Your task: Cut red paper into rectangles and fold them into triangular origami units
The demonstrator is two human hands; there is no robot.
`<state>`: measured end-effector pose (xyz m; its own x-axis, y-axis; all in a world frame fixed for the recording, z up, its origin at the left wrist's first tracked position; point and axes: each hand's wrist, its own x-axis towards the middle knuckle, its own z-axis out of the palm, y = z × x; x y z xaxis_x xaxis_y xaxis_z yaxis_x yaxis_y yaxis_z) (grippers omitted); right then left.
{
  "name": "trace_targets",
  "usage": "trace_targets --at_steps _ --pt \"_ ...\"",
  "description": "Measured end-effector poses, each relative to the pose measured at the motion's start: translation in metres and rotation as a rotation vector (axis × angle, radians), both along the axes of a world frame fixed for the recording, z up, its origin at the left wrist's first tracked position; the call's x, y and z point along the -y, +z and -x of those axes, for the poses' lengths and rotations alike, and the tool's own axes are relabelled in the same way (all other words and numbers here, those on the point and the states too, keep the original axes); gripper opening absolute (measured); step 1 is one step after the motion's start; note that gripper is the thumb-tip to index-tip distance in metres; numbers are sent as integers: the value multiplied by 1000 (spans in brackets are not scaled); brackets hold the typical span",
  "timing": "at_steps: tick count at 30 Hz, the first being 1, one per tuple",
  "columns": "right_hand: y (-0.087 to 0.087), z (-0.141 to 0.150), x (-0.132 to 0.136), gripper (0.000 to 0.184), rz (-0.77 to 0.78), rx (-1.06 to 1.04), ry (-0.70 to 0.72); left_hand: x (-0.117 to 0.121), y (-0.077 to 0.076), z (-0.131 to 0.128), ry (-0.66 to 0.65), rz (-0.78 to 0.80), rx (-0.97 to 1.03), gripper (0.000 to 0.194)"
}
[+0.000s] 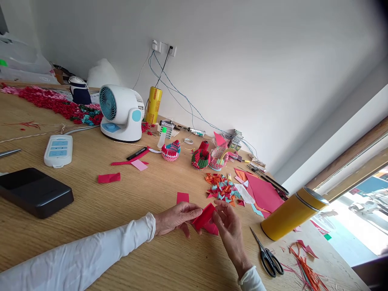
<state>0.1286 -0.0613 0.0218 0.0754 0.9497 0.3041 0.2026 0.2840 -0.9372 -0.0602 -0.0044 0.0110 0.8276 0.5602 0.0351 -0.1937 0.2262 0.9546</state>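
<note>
Between my two hands is a piece of red paper (204, 217), curved or folded over. My left hand (179, 217) pinches its left edge between thumb and fingers. On the other side, my right hand (228, 224) grips the right edge with thumb and fingertips. Another red paper piece (212, 228) shows just under it; whether the two are joined I cannot tell. A small red paper rectangle (182, 197) lies on the table beyond my left hand. Farther left rests a creased red strip (109, 178).
Black-handled scissors (268, 258) and a yellow bottle (292, 214) stand right, near paper scraps (306, 266). Folded paper triangles (222, 188) and red sheets (263, 192) lie behind my hands. A white fan (121, 111), a power strip (58, 150) and a black power bank (34, 192) are left.
</note>
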Motion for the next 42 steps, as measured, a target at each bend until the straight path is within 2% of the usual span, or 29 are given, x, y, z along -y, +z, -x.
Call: trace_targets --at_steps 4,10,18,36,42 --pt "0 0 0 19 -71 50 -14 0 0 0 3 -2 -3 44" --pt "-3 -1 -1 6 -237 251 -57 1 1 0 2 -3 -2 46" --pt "-6 -6 -1 14 -343 404 -101 1 0 -1 22 28 -2 45" --pt "-5 -9 -2 11 -377 406 -183 1 2 -1 35 64 -16 41" --pt "-6 -10 -4 7 -353 329 -217 1 3 1 41 74 -17 49"
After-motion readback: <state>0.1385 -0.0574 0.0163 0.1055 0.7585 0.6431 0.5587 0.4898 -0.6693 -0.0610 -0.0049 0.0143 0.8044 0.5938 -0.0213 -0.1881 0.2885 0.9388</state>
